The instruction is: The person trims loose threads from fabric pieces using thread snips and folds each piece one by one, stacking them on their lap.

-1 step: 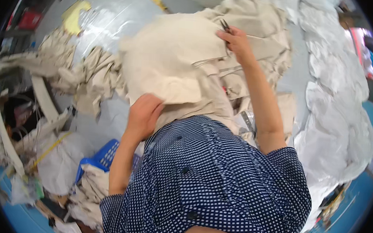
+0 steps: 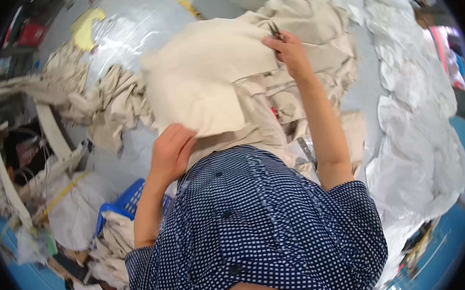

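A beige cloth piece (image 2: pixel 206 62) is spread in front of my body, over more fabric of the same colour. At its near left corner, my left hand (image 2: pixel 171 152) is closed, pinching the cloth edge between thumb and fingers. At the cloth's far right edge, my right hand (image 2: pixel 292 55) is closed around small dark thread snips (image 2: pixel 275 34), their two pointed tips showing beyond the fingers. Whether these fingers also grip the cloth edge is hard to tell. A crumpled pile of beige fabric (image 2: pixel 326 38) lies beyond and to the right of this hand.
Crumpled beige fabric (image 2: pixel 114 96) lies to the left on the grey work surface (image 2: pixel 124 35), with a yellow scrap (image 2: pixel 85 29) farther off. A blue plastic basket (image 2: pixel 126 202) stands low left. White sheeting (image 2: pixel 410 141) runs along the right side. A metal strip (image 2: pixel 306 150) lies near my right forearm.
The near flap of the cloth lies flatter and reaches a little nearer to me. My left hand has shifted slightly left and toward me; my right still holds the thread snips.
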A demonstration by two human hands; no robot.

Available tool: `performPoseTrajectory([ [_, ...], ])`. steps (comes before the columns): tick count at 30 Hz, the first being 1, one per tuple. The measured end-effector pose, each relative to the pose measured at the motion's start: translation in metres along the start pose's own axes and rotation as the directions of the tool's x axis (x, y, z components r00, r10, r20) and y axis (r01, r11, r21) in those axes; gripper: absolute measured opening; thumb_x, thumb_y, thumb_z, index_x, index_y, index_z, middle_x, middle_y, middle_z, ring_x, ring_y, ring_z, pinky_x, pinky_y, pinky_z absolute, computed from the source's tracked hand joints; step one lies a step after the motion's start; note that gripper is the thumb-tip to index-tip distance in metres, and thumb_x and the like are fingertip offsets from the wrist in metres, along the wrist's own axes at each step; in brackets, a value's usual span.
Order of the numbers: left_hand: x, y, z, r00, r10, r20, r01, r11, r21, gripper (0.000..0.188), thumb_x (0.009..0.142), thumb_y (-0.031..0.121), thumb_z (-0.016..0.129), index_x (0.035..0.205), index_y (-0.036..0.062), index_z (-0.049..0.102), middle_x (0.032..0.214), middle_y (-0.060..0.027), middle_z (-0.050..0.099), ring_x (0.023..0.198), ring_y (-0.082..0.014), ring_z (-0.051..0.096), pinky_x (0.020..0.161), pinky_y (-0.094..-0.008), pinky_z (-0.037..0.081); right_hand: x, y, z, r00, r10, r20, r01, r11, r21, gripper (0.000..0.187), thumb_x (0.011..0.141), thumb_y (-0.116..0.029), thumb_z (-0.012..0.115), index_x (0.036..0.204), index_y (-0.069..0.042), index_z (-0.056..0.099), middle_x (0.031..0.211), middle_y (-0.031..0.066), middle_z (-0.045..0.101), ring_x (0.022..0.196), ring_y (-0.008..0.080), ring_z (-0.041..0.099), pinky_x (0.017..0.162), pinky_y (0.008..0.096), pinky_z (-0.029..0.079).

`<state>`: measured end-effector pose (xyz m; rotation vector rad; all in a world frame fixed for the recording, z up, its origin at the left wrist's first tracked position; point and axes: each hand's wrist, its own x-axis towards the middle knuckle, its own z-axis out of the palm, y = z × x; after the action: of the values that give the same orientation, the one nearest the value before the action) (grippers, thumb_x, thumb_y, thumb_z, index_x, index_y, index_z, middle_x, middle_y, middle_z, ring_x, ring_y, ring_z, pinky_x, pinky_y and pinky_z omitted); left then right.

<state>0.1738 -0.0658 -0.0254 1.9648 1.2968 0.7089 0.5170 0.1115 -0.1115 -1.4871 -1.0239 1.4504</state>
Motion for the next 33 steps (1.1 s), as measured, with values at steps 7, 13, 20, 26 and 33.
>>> performPoseTrajectory([
  [7, -0.002, -0.005, 0.02, 0.914, -0.137, 0.381, 0.086, 0.985, 0.147, 0.009, 0.096, 0.012, 0.066, 0.098, 0.0041, 0.066, 0.081, -0.0138, 0.063, 0.073, -0.034, 0.062, 0.065, -0.0377, 0.049, 0.003, 0.047, -0.078, 0.82, -0.531, -0.216, 0.137, 0.548, -0.825, 0.024, 0.087, -0.014, 0.066, 0.111, -0.016, 0.073, 0.104, 0.0053, 0.072, 0.096, 0.0303, 0.07, 0.082, 0.0424, 0.054],
  [13, 0.028, -0.003, 0.007, 0.989, -0.098, 0.108, 0.087, 0.991, 0.098, 0.009, 0.096, 0.014, 0.067, 0.098, 0.0049, 0.067, 0.089, -0.0147, 0.07, 0.077, -0.0357, 0.068, 0.066, -0.0413, 0.053, -0.017, 0.025, -0.197, 0.938, -0.331, -0.102, -0.093, 0.043, -0.995, 0.027, 0.089, -0.013, 0.064, 0.113, -0.023, 0.072, 0.112, 0.0009, 0.072, 0.099, 0.031, 0.07, 0.079, 0.0454, 0.055],
  [20, 0.165, 0.039, 0.067, 0.962, 0.264, 0.066, -0.262, 0.964, -0.039, 0.033, 0.088, 0.023, 0.078, 0.113, 0.0048, 0.066, 0.115, -0.0132, 0.069, 0.102, -0.0332, 0.067, 0.084, -0.0405, 0.053, -0.066, -0.13, -0.159, 0.867, -0.474, 0.156, 0.288, 0.22, -0.932, 0.025, 0.085, -0.008, 0.074, 0.11, -0.011, 0.077, 0.106, 0.0091, 0.076, 0.093, 0.0284, 0.073, 0.081, 0.0369, 0.056],
  [26, 0.269, 0.053, 0.151, 0.869, 0.481, -0.116, -0.486, 0.874, -0.016, 0.04, 0.084, 0.016, 0.078, 0.12, 0.0057, 0.065, 0.112, -0.0143, 0.07, 0.107, -0.0359, 0.065, 0.093, -0.0434, 0.052, -0.109, -0.248, -0.138, 0.812, -0.547, 0.204, 0.535, 0.559, -0.633, 0.024, 0.09, 0.003, 0.07, 0.113, -0.001, 0.074, 0.103, 0.0043, 0.075, 0.094, 0.0097, 0.067, 0.082, 0.0249, 0.051],
  [33, 0.304, 0.05, 0.037, 0.936, 0.221, -0.272, -0.308, 0.89, -0.336, 0.018, 0.091, 0.002, 0.061, 0.108, 0.0026, 0.058, 0.102, -0.0156, 0.072, 0.095, -0.0319, 0.071, 0.08, -0.0369, 0.055, -0.101, -0.285, -0.115, 0.797, -0.591, 0.126, 0.547, 0.616, -0.567, 0.029, 0.083, -0.002, 0.079, 0.112, -0.001, 0.074, 0.086, -0.0004, 0.071, 0.082, 0.0087, 0.065, 0.074, 0.0239, 0.05],
])
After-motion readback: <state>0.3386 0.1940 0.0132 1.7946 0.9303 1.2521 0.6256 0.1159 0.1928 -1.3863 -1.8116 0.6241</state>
